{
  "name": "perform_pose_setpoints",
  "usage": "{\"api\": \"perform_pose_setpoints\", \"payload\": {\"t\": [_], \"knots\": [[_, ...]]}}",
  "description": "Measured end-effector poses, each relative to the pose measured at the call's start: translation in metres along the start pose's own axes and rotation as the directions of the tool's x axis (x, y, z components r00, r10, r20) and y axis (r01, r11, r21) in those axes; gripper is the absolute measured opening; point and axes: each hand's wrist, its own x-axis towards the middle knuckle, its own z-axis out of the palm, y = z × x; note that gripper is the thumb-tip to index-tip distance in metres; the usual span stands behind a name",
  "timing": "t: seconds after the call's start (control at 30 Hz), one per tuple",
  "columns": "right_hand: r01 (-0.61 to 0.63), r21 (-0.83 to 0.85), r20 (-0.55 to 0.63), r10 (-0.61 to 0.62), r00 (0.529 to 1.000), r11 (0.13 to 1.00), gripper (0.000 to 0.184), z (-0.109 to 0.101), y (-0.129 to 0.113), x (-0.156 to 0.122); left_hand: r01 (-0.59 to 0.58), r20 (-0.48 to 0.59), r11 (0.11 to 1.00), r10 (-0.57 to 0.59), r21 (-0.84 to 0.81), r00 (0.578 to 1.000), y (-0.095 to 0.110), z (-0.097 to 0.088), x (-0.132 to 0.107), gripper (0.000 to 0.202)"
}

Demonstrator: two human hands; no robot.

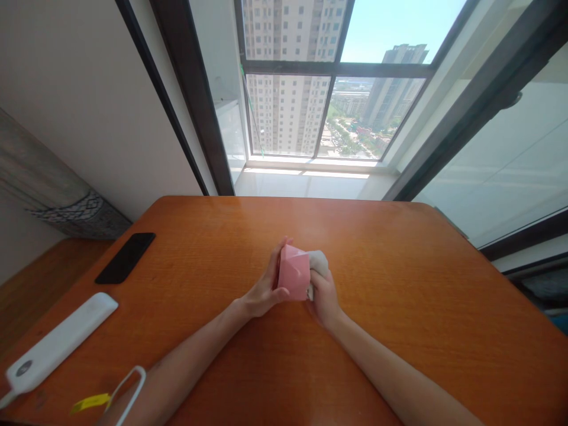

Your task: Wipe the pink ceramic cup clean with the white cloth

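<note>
A pink faceted object (293, 273), box-like with angled faces, stands at the middle of the orange wooden table (399, 284). My left hand (265, 291) grips its left side, fingers curled along the edge. My right hand (323, 294) is closed on a whitish cloth (318, 260) pressed against the object's right side. Most of my right hand's fingers are hidden behind the pink object and the cloth.
A black phone (126, 257) lies flat at the table's left. Nearer me on the left rests a long white device (57, 343) with a white cable (128, 390) and a yellow tag (89, 403). Large windows rise beyond the far edge.
</note>
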Motion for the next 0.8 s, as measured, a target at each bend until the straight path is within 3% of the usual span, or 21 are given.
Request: {"api": "perform_pose_setpoints", "payload": {"t": [0.1, 0.17, 0.33, 0.47, 0.53, 0.63, 0.73, 0.8], "knots": [[-0.167, 0.241, -0.017, 0.176, 0.984, 0.956, 0.014, 0.0, 0.0, 0.01, -0.063, -0.036, 0.991, 0.068, 0.12, 0.997, -0.001, 0.004, 0.003, 0.125], [-0.218, 0.301, -0.011, 0.232, 0.973, 0.928, 0.017, -0.001, 0.002, 0.013, -0.078, -0.067, 0.975, 0.094, 0.21, 0.993, -0.001, 0.006, 0.005, 0.118], [-0.163, 0.231, -0.004, 0.169, 0.986, 0.959, 0.016, 0.001, 0.003, 0.009, -0.073, -0.115, 0.965, 0.105, 0.252, 0.988, -0.003, 0.004, 0.008, 0.106], [-0.039, 0.113, -0.009, 0.041, 0.999, 0.993, 0.012, 0.0, 0.005, 0.003, -0.074, -0.119, 0.975, 0.101, 0.208, 0.988, -0.005, 0.004, 0.008, 0.105], [0.044, -0.012, 0.018, -0.044, 0.999, 0.999, 0.005, -0.005, 0.009, 0.001, -0.067, -0.11, 0.986, 0.085, 0.153, 0.99, -0.004, 0.004, 0.007, 0.104], [0.204, -0.25, 0.073, -0.191, 0.979, 0.947, 0.012, -0.015, 0.015, -0.001, -0.052, -0.092, 0.994, 0.061, 0.097, 0.994, 0.0, 0.003, 0.005, 0.101], [0.428, -0.424, 0.226, -0.365, 0.903, 0.798, 0.015, -0.023, 0.016, -0.003, -0.014, -0.086, 0.997, 0.021, 0.078, 0.996, 0.005, 0.001, 0.003, 0.099], [0.619, -0.476, 0.378, -0.49, 0.785, 0.625, 0.018, -0.027, 0.015, -0.003, 0.029, -0.059, 0.999, -0.028, 0.015, 0.998, 0.006, 0.0, 0.003, 0.098]]}}
